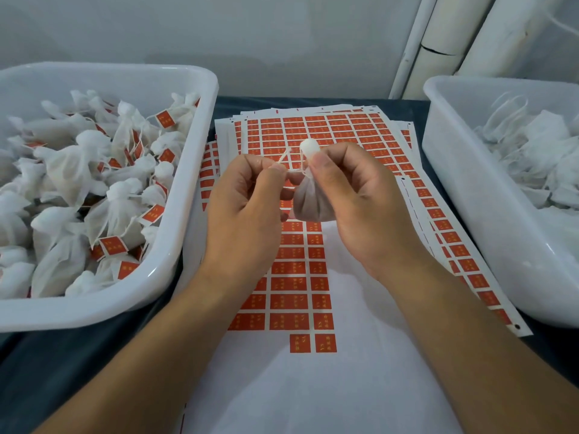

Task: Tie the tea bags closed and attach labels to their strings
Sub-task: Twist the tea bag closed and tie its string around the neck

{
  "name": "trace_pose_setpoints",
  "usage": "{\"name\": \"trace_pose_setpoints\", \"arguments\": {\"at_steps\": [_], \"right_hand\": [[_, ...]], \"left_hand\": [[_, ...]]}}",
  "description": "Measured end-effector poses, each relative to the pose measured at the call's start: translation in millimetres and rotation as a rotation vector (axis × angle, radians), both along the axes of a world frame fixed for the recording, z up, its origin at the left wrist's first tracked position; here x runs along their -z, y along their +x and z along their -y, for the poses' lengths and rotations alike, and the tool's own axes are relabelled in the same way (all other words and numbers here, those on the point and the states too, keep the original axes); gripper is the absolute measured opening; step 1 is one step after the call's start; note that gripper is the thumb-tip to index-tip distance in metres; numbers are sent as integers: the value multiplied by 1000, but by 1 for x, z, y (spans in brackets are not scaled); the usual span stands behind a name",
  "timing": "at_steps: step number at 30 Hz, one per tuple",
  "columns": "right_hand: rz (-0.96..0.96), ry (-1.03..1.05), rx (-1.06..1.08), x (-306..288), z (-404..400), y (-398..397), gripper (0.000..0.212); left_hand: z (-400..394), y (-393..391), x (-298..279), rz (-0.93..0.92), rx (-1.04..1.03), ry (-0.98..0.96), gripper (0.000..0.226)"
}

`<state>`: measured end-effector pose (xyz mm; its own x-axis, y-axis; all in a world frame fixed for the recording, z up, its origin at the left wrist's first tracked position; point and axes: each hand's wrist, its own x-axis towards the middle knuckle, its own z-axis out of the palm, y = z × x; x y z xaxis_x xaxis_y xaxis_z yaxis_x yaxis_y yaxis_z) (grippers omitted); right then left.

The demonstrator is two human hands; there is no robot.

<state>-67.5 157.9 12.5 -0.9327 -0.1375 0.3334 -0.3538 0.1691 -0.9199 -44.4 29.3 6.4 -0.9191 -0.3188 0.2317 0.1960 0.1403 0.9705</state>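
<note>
A small white tea bag (308, 200) hangs above the label sheets, gathered at the neck, its top tuft poking up. My right hand (354, 202) pinches the bag at its neck. My left hand (247, 198) pinches the bag's thin white string (283, 159) just left of the neck, a short end sticking up. Under both hands lies a sheet of red labels (294, 277) with many labels peeled off its near part.
A white tub (194, 170) on the left holds several tied tea bags with red labels. A second white tub (463, 183) on the right holds unlabelled white bags. More red label sheets (313, 126) are stacked behind my hands on a dark table.
</note>
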Motion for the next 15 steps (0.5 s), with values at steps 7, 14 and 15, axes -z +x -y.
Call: {"name": "trace_pose_setpoints", "arguments": {"at_steps": [7, 14, 15], "right_hand": [[-43, -33, -234, -3, -1, 5, 14], [-162, -17, -293, -9, -9, 3, 27], [-173, -12, -296, -11, -11, 3, 28]], "left_hand": [[-1, 5, -6, -57, -23, 97, 26], [8, 0, -16, -122, 23, 287, 20], [10, -1, -16, -139, 8, 310, 19]]}}
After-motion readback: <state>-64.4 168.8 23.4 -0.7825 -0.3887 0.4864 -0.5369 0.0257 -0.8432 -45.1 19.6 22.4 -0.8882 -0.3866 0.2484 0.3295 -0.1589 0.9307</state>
